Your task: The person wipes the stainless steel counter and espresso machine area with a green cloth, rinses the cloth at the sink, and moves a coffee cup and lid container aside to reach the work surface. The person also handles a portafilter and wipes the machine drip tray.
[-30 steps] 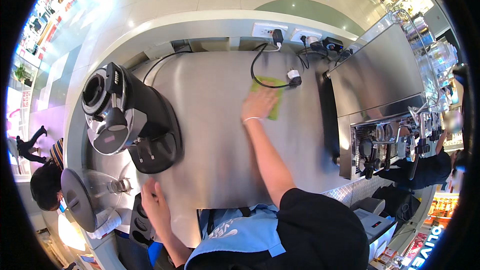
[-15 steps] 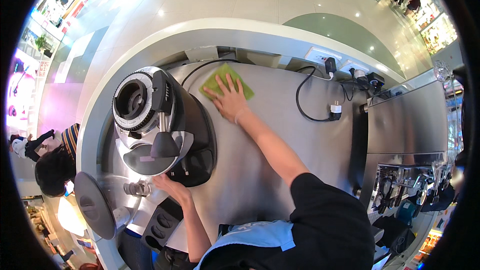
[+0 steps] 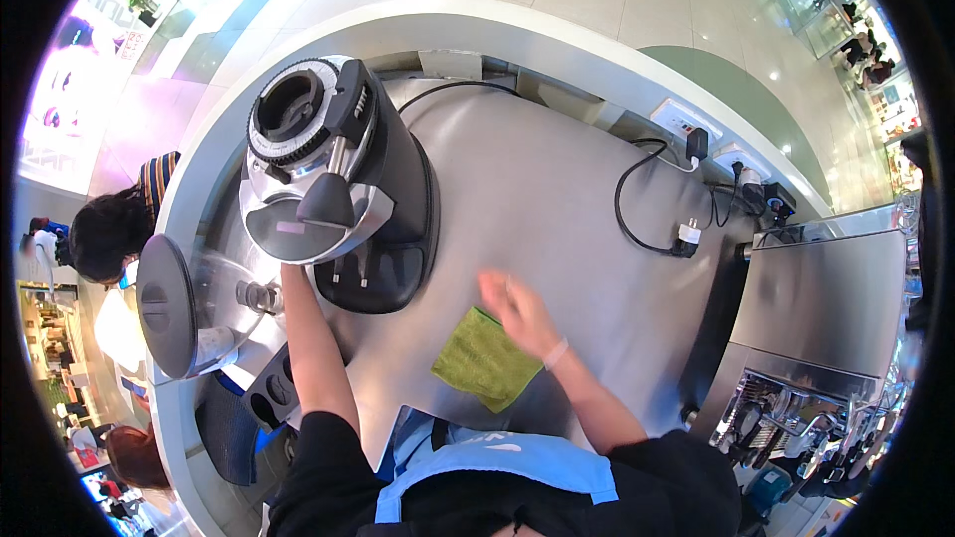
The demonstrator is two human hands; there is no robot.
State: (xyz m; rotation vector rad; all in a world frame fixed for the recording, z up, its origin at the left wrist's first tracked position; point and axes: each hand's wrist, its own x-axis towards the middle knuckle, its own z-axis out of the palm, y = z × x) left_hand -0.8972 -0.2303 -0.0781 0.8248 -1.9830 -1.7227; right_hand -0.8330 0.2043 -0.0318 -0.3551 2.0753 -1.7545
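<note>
A black and silver coffee grinder [image 3: 388,139], its round collar uncovered at the top, stands on the steel counter [image 3: 537,179] at the left. My left forearm [image 3: 320,358] reaches up to the grinder's near left side, and the hand itself is hidden behind the machine. Close to me a green cloth [image 3: 482,363] lies spread flat on the counter. Just above its upper right corner is my right hand [image 3: 522,316], clear of the grinder. Motion blurs its fingers, and nothing shows in them.
A clear hopper with a dark lid [image 3: 167,303] lies at the left, near a black holder with round wells [image 3: 271,398]. A loose plug [image 3: 686,236] and cords lie at the back right, below sockets [image 3: 686,121]. A steel machine [image 3: 821,303] stands at the right.
The cloth has come from the back of the counter to near me, and my right hand is off it. My left hand has moved behind the grinder. The view has shifted.
</note>
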